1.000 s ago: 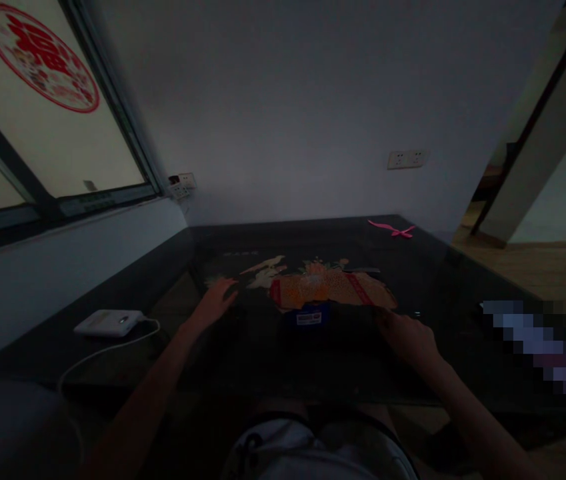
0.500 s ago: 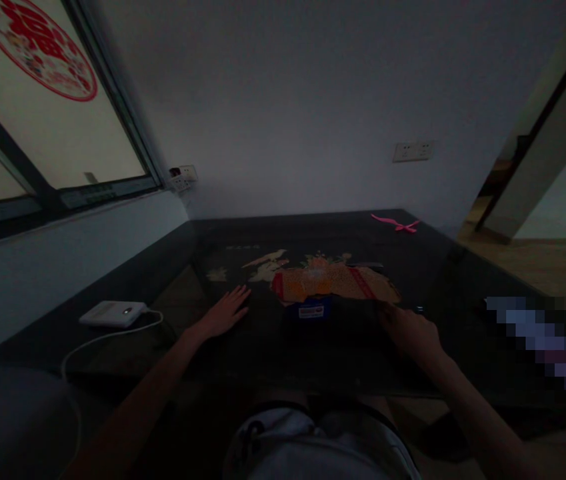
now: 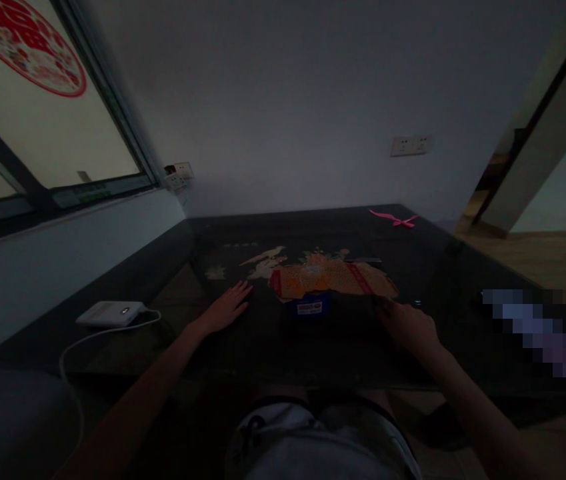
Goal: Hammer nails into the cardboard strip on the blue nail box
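Note:
The room is dim. An orange patterned sheet with a red stripe point(image 3: 333, 280) lies across a small blue box point(image 3: 309, 306) in the middle of a dark table point(image 3: 313, 360). My left hand point(image 3: 225, 308) lies flat on the table just left of the sheet, fingers stretched out. My right hand point(image 3: 407, 325) rests at the sheet's near right corner, knuckles up, fingers curled toward its dark edge; what they grip, if anything, is hidden.
A white device point(image 3: 110, 313) with a cable sits at the left. A pink ribbon bow point(image 3: 395, 219) lies at the far right corner. Pale printed figures point(image 3: 263, 261) show on the tabletop. A window is at the left, a wall behind, a doorway right.
My left hand has slid right and nearer, toward the sheet's left end. My right hand has barely shifted. The view has tilted slightly.

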Demonstrator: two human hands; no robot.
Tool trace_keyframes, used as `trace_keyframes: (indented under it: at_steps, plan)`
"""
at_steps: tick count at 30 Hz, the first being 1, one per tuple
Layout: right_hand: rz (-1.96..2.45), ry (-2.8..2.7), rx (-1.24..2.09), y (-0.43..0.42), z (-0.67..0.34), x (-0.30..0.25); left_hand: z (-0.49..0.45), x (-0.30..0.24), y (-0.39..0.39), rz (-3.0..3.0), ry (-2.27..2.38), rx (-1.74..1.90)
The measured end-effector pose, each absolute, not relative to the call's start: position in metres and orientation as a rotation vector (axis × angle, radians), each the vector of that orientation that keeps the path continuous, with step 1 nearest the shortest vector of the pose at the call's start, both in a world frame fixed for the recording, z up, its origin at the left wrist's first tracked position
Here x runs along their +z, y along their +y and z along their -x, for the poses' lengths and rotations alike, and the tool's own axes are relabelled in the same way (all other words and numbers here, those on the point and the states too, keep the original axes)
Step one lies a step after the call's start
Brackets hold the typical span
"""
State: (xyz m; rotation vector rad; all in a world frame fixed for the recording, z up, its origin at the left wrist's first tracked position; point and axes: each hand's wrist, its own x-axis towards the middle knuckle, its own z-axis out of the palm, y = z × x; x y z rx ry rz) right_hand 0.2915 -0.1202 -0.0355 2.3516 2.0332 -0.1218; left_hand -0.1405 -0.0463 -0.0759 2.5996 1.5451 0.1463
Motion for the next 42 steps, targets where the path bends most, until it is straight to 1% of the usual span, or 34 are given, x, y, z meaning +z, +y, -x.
trace_keyframes:
  at_steps: [8,16,24,34,42]
  plan:
    - [-2.354,2.030,-0.115,-0.123,-0.290,-0.032,0.129,-0.063,-0.078,-2.698,1.203,0.144]
    - [-2.366,2.007,-0.131,-0.121,-0.291,-0.033,0.077,-0.035,-0.128,-2.748,0.709,0.049]
    - [-2.374,2.029,-0.099,-0.121,-0.292,-0.036,0.030,-0.034,-0.127,-2.794,0.346,0.080]
    - [-2.394,2.028,-0.088,-0.122,-0.292,-0.037,-0.021,-0.036,-0.115,-2.807,0.239,0.037]
    - [-2.400,2.020,-0.109,-0.121,-0.293,-0.036,-0.045,-0.038,-0.106,-2.834,0.256,0.157]
